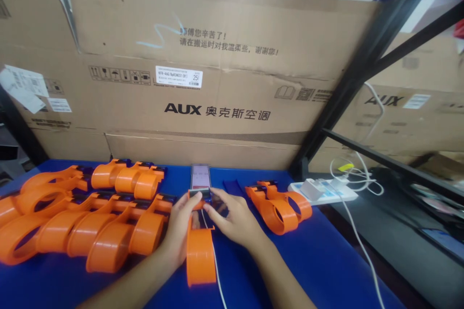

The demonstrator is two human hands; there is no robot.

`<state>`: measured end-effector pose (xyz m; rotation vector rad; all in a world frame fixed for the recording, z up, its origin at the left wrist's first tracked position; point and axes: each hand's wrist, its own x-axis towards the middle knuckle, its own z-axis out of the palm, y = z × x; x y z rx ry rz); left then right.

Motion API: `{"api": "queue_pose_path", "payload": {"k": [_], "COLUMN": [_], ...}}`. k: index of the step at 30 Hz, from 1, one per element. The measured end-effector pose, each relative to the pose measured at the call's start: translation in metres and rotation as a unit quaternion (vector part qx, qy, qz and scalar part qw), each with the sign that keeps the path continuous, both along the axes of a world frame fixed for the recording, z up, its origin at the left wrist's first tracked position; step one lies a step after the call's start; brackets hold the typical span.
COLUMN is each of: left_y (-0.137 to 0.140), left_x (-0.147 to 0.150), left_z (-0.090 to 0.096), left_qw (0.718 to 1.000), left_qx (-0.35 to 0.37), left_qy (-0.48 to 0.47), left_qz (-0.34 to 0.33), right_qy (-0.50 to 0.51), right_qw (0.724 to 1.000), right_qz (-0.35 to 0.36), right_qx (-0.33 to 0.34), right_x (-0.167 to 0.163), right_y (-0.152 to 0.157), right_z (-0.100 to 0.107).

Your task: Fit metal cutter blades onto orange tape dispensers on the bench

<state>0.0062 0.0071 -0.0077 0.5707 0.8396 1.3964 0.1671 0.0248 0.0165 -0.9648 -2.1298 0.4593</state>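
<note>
Steady the orange holder (201,257), near side of the phone (200,176)
Left hand (180,219) grips its dark end (205,194), right hand (235,217) pinches there too; keep the white cable (218,280) slack

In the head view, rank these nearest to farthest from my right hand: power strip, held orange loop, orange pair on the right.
1. Held orange loop: below-left of your right hand.
2. Orange pair: right of the hand.
3. Power strip: farther right.
</note>
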Motion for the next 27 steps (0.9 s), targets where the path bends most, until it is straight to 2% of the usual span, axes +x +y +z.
{"api": "queue_pose_path", "payload": {"k": [6,19,27], "left_y": [-0.008,-0.006,-0.005], "left_x": [0.003,0.003,0.004], "left_z": [-0.003,-0.012,-0.012], "left_qw": [0.999,0.998,0.998], "left_qx": [0.014,0.013,0.006], "left_qy": [0.049,0.059,0.054], "left_qz": [-0.001,-0.017,-0.014], "right_qy": [-0.012,-0.080,-0.091], "right_qw": [1.000,0.995,0.995], "right_qz": [-0.014,-0.023,-0.009], "right_qx": [0.014,0.054,0.035], "right_x": [0.000,0.004,0.005], "right_y": [-0.003,-0.006,-0.006], "right_z": [-0.002,0.001,0.002]}}
